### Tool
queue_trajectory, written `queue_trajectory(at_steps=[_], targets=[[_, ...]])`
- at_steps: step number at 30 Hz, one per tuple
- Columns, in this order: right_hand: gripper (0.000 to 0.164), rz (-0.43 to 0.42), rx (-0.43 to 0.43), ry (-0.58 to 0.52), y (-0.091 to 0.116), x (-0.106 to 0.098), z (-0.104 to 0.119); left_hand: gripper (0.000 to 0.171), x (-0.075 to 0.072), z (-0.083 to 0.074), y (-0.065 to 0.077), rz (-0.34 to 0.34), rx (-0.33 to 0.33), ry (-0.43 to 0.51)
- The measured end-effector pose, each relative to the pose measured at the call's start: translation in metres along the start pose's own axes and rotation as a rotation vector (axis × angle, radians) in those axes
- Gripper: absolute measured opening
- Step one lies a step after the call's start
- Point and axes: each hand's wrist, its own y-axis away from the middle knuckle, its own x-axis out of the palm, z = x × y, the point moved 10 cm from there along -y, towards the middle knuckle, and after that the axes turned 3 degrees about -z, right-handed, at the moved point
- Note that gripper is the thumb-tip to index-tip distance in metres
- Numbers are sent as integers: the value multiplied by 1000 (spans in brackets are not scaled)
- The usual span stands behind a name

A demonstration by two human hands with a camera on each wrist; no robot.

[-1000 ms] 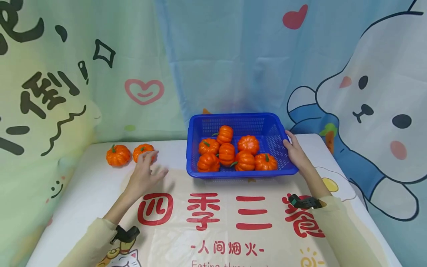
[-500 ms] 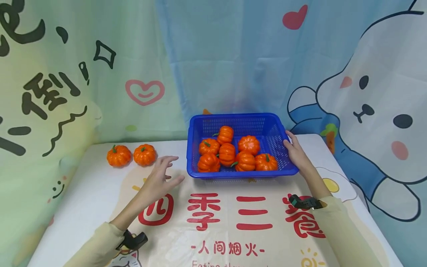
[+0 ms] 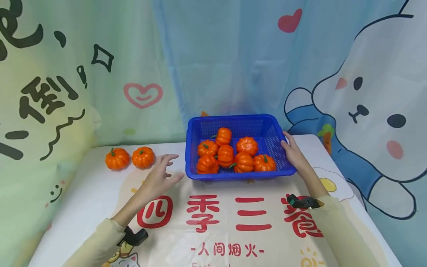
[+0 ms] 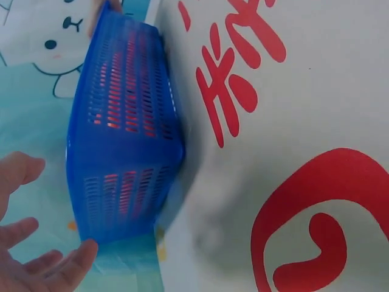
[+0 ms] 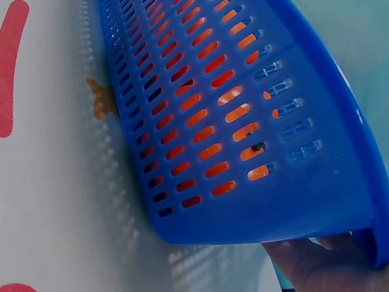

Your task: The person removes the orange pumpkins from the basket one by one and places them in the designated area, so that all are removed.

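A blue plastic basket point(image 3: 213, 176) with slotted walls holds several small orange pumpkins point(image 3: 247, 145). My right hand point(image 3: 296, 154) grips the basket's right side at the rim; in the right wrist view, part of this hand point(image 5: 331, 267) shows under the rim, and its other fingers are partly hidden. My left hand point(image 3: 159, 178) hovers left of the basket with fingers spread, holding nothing. Between that hand and the basket wall point(image 4: 121, 176) a gap shows in the left wrist view. Two more pumpkins, a left one point(image 3: 117, 159) and a right one point(image 3: 143, 157), sit on the table behind my left hand.
The white table point(image 3: 76, 193) bears a beige printed mat point(image 3: 230, 233) with red characters. A patterned curtain point(image 3: 213, 55) hangs right behind the table's far edge, close to the basket.
My left hand has moved right, away from the right one of the two loose pumpkins, toward the basket, then stayed nearly still. My right hand and the basket have hardly moved.
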Motion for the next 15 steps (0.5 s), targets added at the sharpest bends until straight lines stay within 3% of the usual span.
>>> queue_trajectory(at_steps=[8, 15], targets=[[62, -12, -23, -2, -1, 0, 2, 61, 2, -5, -19, 34, 23, 48], [62, -17, -16, -2, 0, 2, -1, 57, 7, -21, -68, 107, 81, 65]])
